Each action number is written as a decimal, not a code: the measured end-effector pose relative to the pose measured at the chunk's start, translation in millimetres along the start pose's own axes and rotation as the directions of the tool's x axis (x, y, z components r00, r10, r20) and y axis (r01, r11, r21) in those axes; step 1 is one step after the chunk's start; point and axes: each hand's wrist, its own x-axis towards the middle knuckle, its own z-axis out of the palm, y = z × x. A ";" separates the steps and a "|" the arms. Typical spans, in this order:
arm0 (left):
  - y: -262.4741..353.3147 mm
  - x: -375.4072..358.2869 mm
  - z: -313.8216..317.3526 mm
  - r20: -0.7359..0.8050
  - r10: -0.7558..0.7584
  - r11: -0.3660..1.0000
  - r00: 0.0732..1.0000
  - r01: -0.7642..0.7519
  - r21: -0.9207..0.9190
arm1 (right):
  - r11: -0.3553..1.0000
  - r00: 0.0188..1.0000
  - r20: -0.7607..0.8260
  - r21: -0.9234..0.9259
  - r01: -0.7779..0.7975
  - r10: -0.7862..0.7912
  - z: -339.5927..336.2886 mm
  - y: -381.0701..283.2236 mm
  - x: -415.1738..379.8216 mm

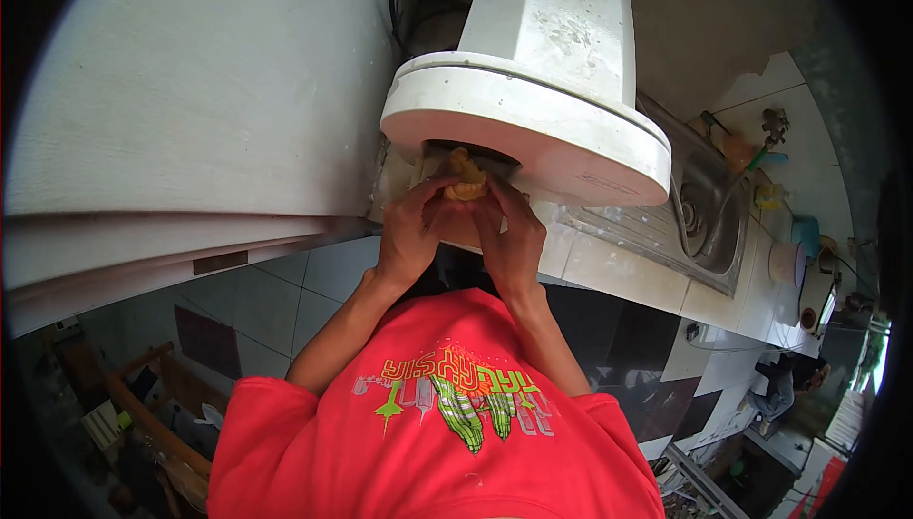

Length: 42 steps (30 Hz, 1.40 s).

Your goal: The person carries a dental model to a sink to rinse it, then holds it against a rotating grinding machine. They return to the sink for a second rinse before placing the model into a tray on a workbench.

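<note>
Both hands are together in front of a white machine (525, 129) with a rounded body, right below a dark opening on its underside. Between them is a soft-looking, yellow-orange lump with a folded, uneven surface (466, 176); I cannot tell what kind of thing it is. My left hand (409, 234) grips its left side with bent fingers. From the other side, the fingers of my right hand (514, 234) press against it. Its lower part is partly hidden by the fingers.
A steel sink (709, 224) is set into the tiled counter (623, 267) at the right, with a tap (775, 126) and green hose behind it. Plastic containers (787, 262) stand beyond the sink. A large pale cabinet-like surface (209, 81) fills the left. Wooden furniture (152, 414) stands at lower left.
</note>
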 end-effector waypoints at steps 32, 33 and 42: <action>3.7 23.8 -19.3 0.159 -0.119 0.983 0.980 0.139 -0.122 | 0.999 0.997 -0.066 0.031 -0.030 0.032 3.4 -13.4 10.4; 2.0 23.2 -18.3 0.141 -0.112 0.985 0.984 0.129 -0.117 | 0.999 0.997 -0.066 0.023 -0.025 0.026 3.3 -14.1 10.7; -5.1 15.3 -8.7 0.047 -0.112 0.987 0.993 0.117 -0.114 | 0.999 0.998 -0.054 -0.035 0.010 -0.012 0.6 -12.6 11.3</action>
